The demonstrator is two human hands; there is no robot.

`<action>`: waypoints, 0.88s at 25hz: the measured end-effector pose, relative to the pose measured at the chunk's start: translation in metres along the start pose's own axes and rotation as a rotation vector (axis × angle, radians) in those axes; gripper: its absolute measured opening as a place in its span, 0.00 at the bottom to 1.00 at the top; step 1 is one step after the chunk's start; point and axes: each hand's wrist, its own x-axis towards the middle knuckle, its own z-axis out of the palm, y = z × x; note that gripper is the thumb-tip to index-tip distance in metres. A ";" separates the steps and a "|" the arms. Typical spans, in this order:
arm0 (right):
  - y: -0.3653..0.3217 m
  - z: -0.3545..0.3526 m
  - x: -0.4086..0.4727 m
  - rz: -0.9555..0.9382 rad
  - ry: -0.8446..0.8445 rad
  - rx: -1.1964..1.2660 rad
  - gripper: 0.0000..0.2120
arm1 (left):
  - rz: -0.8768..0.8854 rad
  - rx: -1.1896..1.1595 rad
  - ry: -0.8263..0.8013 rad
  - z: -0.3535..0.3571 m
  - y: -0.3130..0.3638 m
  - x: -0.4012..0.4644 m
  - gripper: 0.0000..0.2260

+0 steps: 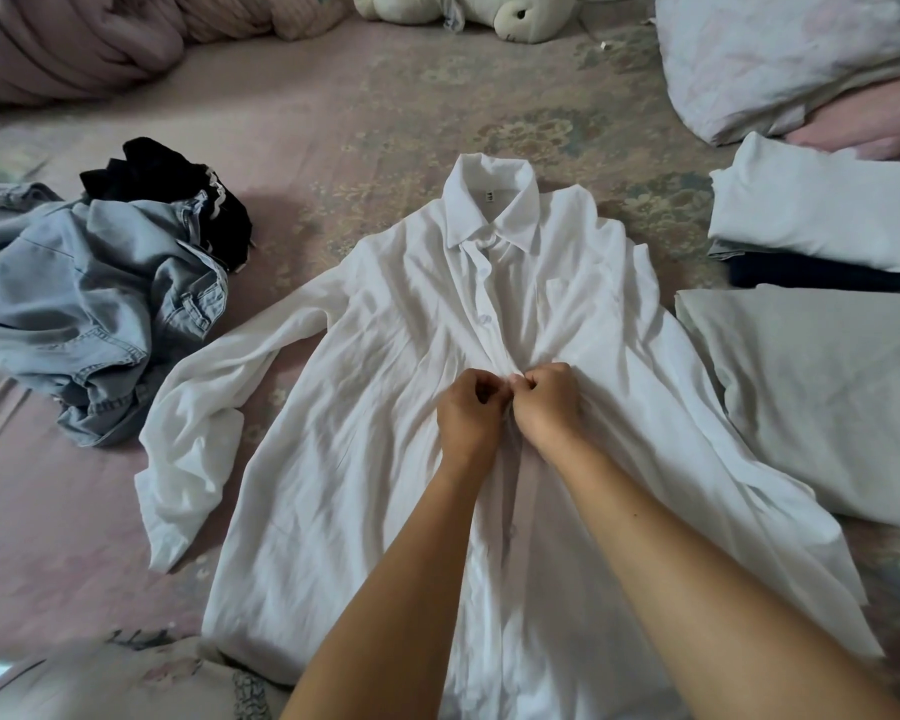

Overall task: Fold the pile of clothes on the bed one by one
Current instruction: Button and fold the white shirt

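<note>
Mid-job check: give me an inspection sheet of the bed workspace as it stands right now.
Surface: bed sheet, pinkish with a faded floral print.
Job's things: white shirt spread face up, collar away from the person; denim garment and black garment crumpled at left; folded clothes stacked at right.
Clutter: plush toy, pillow, bunched blanket.
Grippers: left hand and right hand both pinch the shirt's button placket at mid-front.
Cables: nothing seen.
Surroundings: nothing seen beyond the bed.
</note>
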 end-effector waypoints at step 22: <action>0.002 -0.007 -0.004 -0.083 -0.080 -0.102 0.14 | -0.074 -0.130 -0.135 -0.018 0.003 0.010 0.08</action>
